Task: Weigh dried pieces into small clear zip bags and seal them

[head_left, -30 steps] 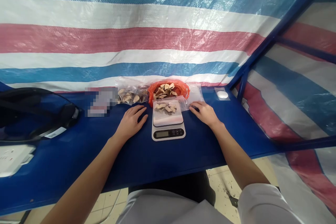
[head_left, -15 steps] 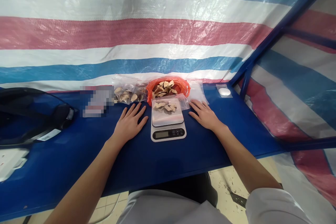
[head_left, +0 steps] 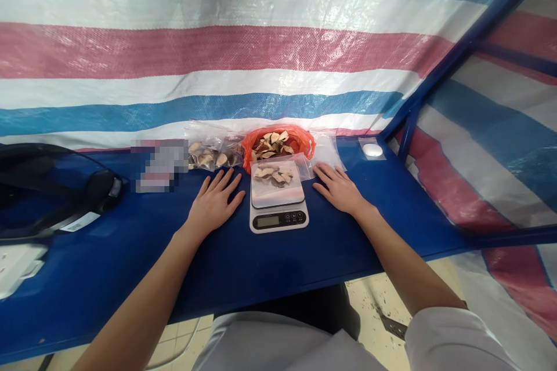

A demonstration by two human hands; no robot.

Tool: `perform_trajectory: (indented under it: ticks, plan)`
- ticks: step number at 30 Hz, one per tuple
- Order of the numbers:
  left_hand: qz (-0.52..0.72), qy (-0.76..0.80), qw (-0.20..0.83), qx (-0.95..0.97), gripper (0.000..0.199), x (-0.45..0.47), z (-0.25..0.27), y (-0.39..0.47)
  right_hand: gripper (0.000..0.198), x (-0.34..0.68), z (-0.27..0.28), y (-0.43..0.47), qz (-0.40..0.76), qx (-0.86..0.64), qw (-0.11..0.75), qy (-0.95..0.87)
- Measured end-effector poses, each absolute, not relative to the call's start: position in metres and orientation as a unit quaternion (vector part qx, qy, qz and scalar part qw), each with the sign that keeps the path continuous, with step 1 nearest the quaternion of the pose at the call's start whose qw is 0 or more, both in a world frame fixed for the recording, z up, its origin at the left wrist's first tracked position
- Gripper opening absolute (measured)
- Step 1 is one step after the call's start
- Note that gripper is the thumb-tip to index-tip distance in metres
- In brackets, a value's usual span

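A white digital kitchen scale (head_left: pixel 278 221) stands between my hands. On its platform lies a clear zip bag (head_left: pixel 278 190) with several pale, dried slices in it. My left hand (head_left: pixel 213 203) rests flat on the blue table, fingers spread, left of the scale. To the right, my right hand (head_left: pixel 337 188) lies flat too, fingertips at the edge of a stack of clear plastic bags (head_left: pixel 325 149). Behind the scale sits an open red plastic bag (head_left: pixel 307 142) holding more slices (head_left: pixel 274 145). Filled clear bags (head_left: pixel 213 153) lie beyond my left fingers.
A black strapped device (head_left: pixel 91 197) lies at the left of the blue table (head_left: pixel 243 269), near a white power strip (head_left: pixel 20 266). A blurred-out item (head_left: pixel 159 168) is beside it. A round white object (head_left: pixel 372 151) sits back right. Striped sheeting (head_left: pixel 217 52) hangs behind.
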State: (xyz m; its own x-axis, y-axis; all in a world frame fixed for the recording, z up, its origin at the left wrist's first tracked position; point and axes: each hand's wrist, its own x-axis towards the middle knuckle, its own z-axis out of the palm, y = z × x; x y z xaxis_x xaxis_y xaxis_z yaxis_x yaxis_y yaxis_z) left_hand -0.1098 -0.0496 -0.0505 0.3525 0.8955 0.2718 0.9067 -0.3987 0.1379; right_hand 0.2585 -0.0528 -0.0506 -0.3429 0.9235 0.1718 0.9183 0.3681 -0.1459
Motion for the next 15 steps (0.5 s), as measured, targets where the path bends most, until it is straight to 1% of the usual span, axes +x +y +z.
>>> perform_trajectory:
  ticks: [11, 13, 15]
  plan:
    - [-0.184, -0.549, 0.007, -0.816, 0.055, -0.111, -0.052, -0.048, 0.056, 0.257, -0.049, -0.053, 0.014, -0.561, 0.117, -0.820]
    - [-0.200, -0.545, 0.010, -0.814, 0.055, -0.110, -0.048, -0.049, 0.054, 0.257, -0.045, -0.053, 0.019, -0.560, 0.132, -0.818]
    - [-0.229, -0.533, 0.016, -0.815, 0.052, -0.107, -0.043, -0.050, 0.051, 0.256, -0.038, -0.054, 0.034, -0.564, 0.164, -0.809]
